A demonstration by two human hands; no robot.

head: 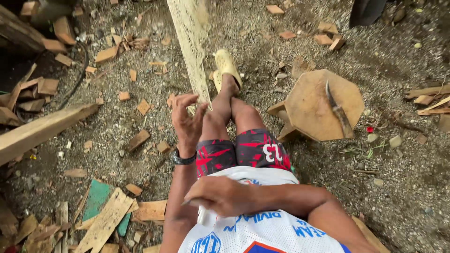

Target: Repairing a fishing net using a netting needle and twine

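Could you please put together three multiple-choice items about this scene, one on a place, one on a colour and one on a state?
1. Where does the knife lie?
A. on the wooden stool
B. on the gravel by the planks
C. in the left hand

2. What colour are the sandals?
A. black
B. pale yellow
C. bright green

3. How is the left hand engaged?
A. flat on the knee
B. raised, with fingers pinching the pale net
C. gripping a wooden plank

Answers: 1 A, the blade rests across the top of the wooden stool. 2 B, both sandals are pale yellow. 3 B, the fingers close on the hanging net, while the right hand holds a thin tool near the shirt.
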